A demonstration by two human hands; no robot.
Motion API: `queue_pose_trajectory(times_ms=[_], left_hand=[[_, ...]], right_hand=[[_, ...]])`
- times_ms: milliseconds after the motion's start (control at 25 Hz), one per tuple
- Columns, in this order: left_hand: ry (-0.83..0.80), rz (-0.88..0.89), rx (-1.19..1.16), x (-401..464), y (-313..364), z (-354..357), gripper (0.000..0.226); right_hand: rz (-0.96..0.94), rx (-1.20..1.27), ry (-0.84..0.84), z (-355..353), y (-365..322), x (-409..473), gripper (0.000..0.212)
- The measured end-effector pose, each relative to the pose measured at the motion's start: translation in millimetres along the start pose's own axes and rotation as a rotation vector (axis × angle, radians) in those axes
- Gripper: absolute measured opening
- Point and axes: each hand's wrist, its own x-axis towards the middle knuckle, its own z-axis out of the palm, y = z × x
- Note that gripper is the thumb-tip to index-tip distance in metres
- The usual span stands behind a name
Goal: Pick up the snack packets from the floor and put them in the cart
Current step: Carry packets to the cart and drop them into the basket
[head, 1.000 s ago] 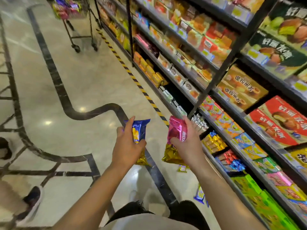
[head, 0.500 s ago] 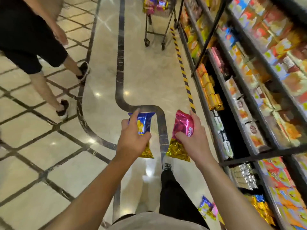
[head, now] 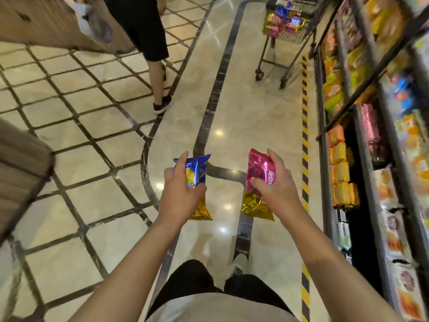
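Observation:
My left hand (head: 180, 194) grips a blue and gold snack packet (head: 197, 170) at waist height over the marble floor. A pink and gold snack packet (head: 258, 168) is held in my right hand (head: 276, 189), level with the other. The metal cart (head: 289, 31) stands far ahead at the top of the view, beside the shelves, with several bright packets (head: 282, 19) piled in its basket. Both hands are well short of the cart.
Stocked snack shelves (head: 371, 147) run along the right, edged by a yellow-black floor stripe (head: 304, 126). Another person (head: 148, 43) walks ahead on the left. Cardboard boxes (head: 46, 19) and a brown box edge (head: 21, 177) sit at the left.
The view has swung left and forward along the aisle, so the cart now lies straight ahead and nearer. The other person has moved further ahead. Both hands keep their packets.

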Motion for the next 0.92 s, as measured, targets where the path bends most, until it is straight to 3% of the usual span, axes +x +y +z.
queue_pose_trajectory(times_ms=[480, 920], left_hand=[[0.05, -0.012, -0.071, 192.8, 48.0, 30.1, 0.085], [-0.012, 0.019, -0.047, 421.9, 93.0, 10.2, 0.091]], right_hand=[[0.037, -0.079, -0.004, -18.9, -30.3, 189.9, 0.081], [-0.001, -0.137, 0.112, 16.6, -125.0, 393.4, 0.085]])
